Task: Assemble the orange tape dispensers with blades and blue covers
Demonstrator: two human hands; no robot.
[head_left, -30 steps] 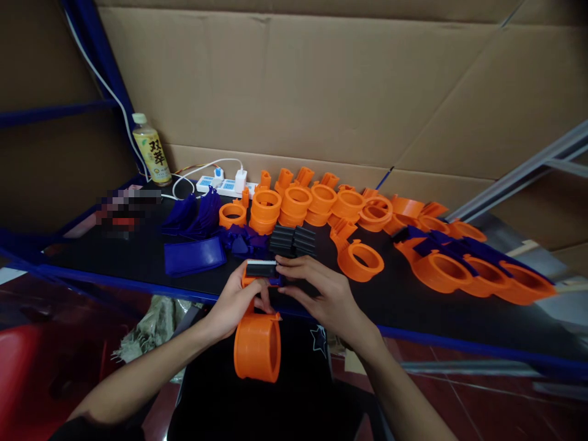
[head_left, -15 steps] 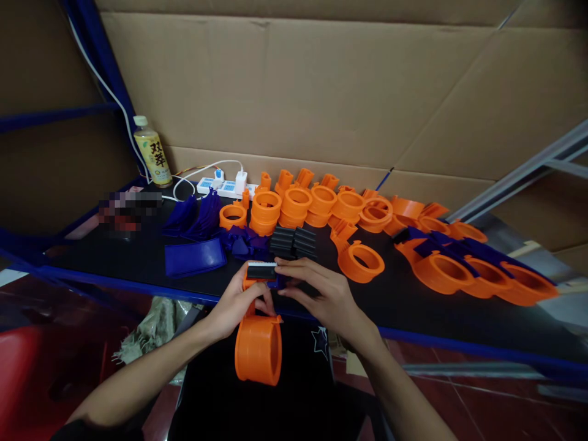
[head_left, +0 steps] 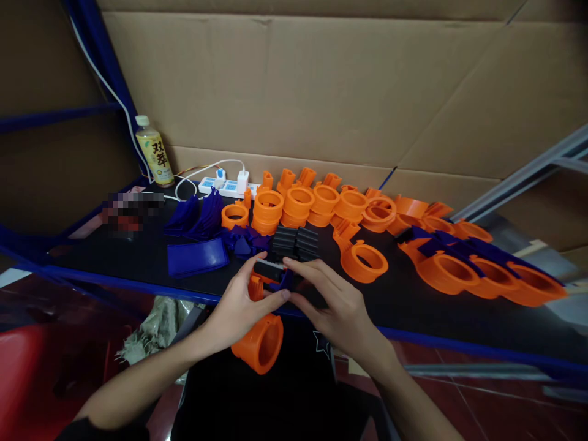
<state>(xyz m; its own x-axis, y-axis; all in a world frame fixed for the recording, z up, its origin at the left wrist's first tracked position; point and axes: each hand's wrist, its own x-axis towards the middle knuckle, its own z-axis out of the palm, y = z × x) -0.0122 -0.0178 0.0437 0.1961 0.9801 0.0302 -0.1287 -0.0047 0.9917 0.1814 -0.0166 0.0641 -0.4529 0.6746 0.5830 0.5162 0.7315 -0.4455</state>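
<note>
1. Orange holder (head_left: 260, 340): a ring w/ a short neck on top, hard molded plastic by the look. Prob. light, stiff, smooth, so a bit slippery under bare skin. Not fragile, though the thin neck and small clip-on bits could snap if twisted hard.
2. Where it is: held in the air just off the front edge of the worktop (head_left: 138, 260), near the middle of that edge, ring tilted w/ its opening toward the camera and right.
3. Best hold, imo: wrap the neck just above the ring, thumb across. The ring wall is wide and round, harder to pinch.
4. Left hand (head_left: 236, 309): palm turned right, fingers clenched round the neck, thumb stretched toward the right hand. Forearm comes up from bottom left.
5. Right hand (head_left: 337, 303): palm down, fingers long and nearly flat, tips pinching a small black toothed piece (head_left: 271, 268) and a blue bit (head_left: 287, 280) at the top of the neck. Can't tell how firmly.
6. Nearby: black blocks (head_left: 296, 242) just behind the hands; loose orange ring (head_left: 364, 261) to the right; blue flat part (head_left: 197, 257) to the left.
</note>
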